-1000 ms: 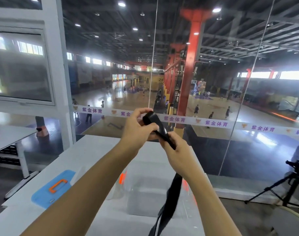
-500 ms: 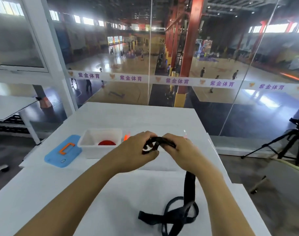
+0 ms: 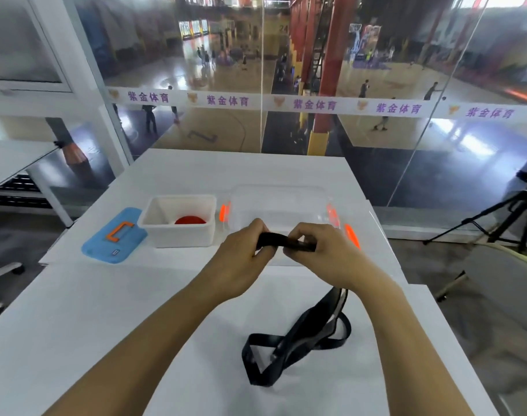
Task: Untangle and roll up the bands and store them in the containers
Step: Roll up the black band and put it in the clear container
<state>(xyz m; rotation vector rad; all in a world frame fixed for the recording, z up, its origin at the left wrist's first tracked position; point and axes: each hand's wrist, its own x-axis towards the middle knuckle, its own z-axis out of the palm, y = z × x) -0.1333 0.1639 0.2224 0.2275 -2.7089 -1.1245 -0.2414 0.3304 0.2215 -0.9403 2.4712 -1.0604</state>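
A long black band (image 3: 289, 349) lies in loose loops on the white table, its upper end rising to my hands. My left hand (image 3: 241, 259) and my right hand (image 3: 319, 253) both pinch that end (image 3: 281, 241), stretched flat between them above the table. A white container (image 3: 178, 222) with a red roll (image 3: 190, 220) inside stands to the left behind my hands. Directly behind my hands stands a clear container (image 3: 278, 202) with orange clips.
A blue lid (image 3: 113, 237) with an orange handle lies left of the white container. The white table (image 3: 106, 325) ends at a glass wall ahead. A tripod (image 3: 502, 217) stands on the floor to the right, and another table (image 3: 13, 157) at far left.
My view has tilted down from the hall to the table. My hands came down from chest height to just above the table, and the band's loose part now rests on the surface.
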